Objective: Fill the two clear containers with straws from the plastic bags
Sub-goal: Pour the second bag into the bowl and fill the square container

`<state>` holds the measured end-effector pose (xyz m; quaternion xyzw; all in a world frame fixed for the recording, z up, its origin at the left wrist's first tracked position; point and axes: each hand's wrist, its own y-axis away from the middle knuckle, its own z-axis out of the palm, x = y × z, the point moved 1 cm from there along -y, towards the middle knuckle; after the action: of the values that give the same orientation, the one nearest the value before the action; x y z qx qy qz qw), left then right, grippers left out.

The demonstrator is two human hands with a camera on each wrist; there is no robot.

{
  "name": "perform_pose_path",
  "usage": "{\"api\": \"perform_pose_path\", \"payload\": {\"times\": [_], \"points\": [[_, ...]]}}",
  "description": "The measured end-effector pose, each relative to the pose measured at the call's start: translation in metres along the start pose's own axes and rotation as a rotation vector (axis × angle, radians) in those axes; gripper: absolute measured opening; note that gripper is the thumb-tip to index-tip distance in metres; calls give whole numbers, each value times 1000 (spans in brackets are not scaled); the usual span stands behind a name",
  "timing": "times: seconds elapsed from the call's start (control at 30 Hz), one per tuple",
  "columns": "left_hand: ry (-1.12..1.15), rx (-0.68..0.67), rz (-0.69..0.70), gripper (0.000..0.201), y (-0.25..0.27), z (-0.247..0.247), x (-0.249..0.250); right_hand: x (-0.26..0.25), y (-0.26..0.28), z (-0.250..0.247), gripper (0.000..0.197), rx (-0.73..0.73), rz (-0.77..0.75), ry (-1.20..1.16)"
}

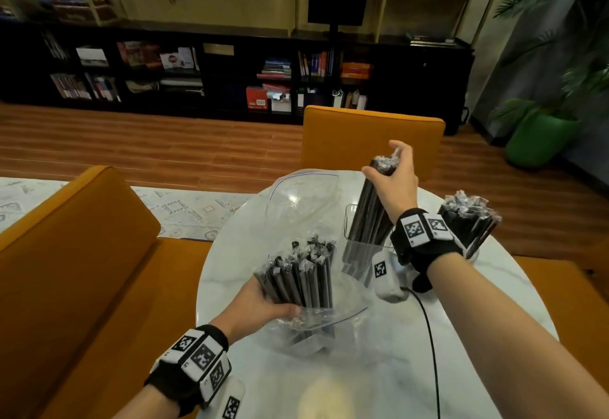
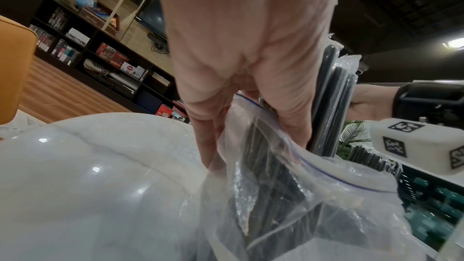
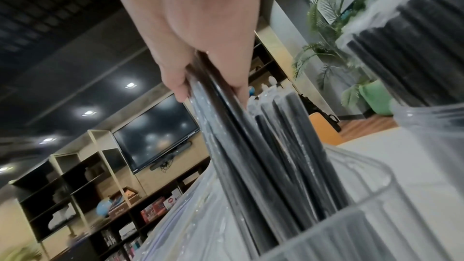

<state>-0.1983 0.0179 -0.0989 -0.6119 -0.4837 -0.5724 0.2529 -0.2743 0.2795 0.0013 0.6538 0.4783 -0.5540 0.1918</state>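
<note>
no readable text, wrist markers (image 1: 413, 230) carry only square codes

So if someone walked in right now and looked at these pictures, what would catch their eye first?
Probably the right hand lowering a bundle of black wrapped straws into the middle clear container on the white marble table. Next, the left hand holds another bunch sticking up out of a plastic bag nearer the person. At the far right a second container already stands packed with straws.

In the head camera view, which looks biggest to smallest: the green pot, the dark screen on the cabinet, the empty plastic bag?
1. Empty plastic bag
2. Green pot and dark screen: too alike to rank; both stand farther from the camera.
</note>
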Motion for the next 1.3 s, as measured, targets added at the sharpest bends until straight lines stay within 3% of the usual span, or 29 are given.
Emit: {"api": "perform_pose_path", "payload": {"times": [0.13, 0.23, 0.33, 0.5, 0.6, 0.67, 0.8, 0.87, 0.93, 1.13, 1.3], "points": [[0, -1, 0, 41, -1, 1, 0, -3, -10, 8, 76, -123, -11, 142], [0, 1, 6, 42, -1, 1, 0, -12, -16, 9, 65, -218, -6, 366], [1, 5, 6, 42, -2, 0, -1, -30, -20, -4, 41, -211, -116, 484], [-13, -10, 11, 48, -5, -1, -2, -80, 9, -45, 12, -124, -325, 335], [-39, -29, 23, 50, -6, -1, -2, -90, 48, -60, 13, -233, -295, 174], [-61, -30, 22, 52, -6, -2, -3, -75, 75, -57, 22, -350, -195, 108], [-79, -41, 33, 49, -5, 0, 1, -24, 124, -25, 92, -589, 65, 35], [-85, -48, 46, 47, -5, 2, 2, -2, 142, -5, 108, -626, 73, 22], [-74, -51, 43, 47, -5, 3, 4, 15, 150, 8, 98, -577, 49, -42], [-38, -34, 37, 45, -1, 4, 2, 27, 145, 4, 23, -369, 78, -194], [-54, -41, 25, 48, -3, 3, -4, 24, 137, -3, 23, -335, 107, -166]]}}
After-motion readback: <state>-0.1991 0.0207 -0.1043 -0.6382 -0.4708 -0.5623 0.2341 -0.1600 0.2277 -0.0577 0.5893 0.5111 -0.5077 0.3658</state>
